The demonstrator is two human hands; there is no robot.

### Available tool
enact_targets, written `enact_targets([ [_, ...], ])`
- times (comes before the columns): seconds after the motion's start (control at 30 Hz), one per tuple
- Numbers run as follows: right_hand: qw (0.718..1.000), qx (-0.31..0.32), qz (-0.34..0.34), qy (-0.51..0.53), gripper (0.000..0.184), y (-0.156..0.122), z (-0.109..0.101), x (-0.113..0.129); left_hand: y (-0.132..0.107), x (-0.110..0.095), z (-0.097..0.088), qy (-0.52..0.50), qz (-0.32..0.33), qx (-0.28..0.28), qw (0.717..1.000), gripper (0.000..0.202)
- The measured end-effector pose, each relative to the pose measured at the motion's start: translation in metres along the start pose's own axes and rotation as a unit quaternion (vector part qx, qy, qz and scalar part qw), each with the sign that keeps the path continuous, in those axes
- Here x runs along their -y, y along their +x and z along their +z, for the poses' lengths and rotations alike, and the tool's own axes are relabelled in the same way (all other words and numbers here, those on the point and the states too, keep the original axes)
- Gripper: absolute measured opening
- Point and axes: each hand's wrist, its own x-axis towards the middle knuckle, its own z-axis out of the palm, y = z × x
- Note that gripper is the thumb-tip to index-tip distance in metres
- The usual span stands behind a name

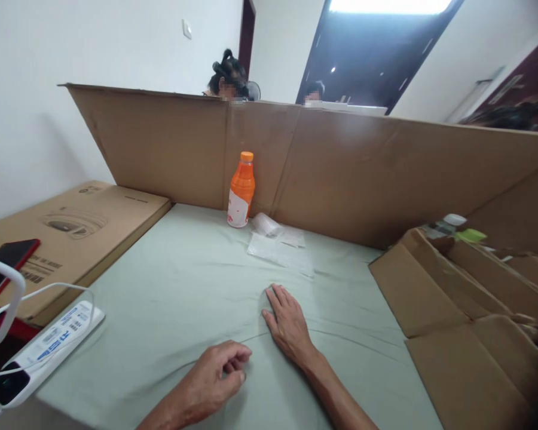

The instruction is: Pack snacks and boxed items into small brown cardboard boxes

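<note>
Flat on the pale green cloth (pixel 170 286), my right hand (pixel 289 319) has its fingers stretched forward. A faint, see-through edge shows beside its fingertips; I cannot make out what it is. My left hand (pixel 217 376) is just above the cloth, lower and to the left. Its fingers curl loosely, with a gap to the thumb and nothing visible in it. Beyond both hands, an orange bottle (pixel 242 190) with an orange cap stands upright near the cardboard partition. Clear plastic packaging (pixel 273 248) lies crumpled at the right of the bottle's base.
A cardboard partition (pixel 341 167) closes off the far side. At left lie a flat carton (pixel 94 221), a phone (pixel 11 263) and a white power strip (pixel 60 343) with cables. An open cardboard box (pixel 424 289) at right holds a white-capped container (pixel 448 224). People sit beyond the partition.
</note>
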Motion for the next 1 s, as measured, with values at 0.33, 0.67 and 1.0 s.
enact_targets([
  [0.33, 1.000, -0.001, -0.021, -0.011, 0.047, 0.005, 0.010, -0.002, -0.004, 0.011, -0.021, -0.039, -0.034, -0.034, 0.998, 0.031],
  [0.67, 0.996, -0.015, 0.051, -0.066, 0.046, 0.070, -0.016, -0.015, -0.006, 0.043, -0.024, -0.080, -0.040, -0.111, 0.990, 0.031],
  [1.0, 0.998, 0.039, 0.030, -0.024, 0.041, 0.140, -0.003, -0.042, -0.001, 0.055, -0.020, -0.108, -0.037, -0.192, 0.975, 0.038],
])
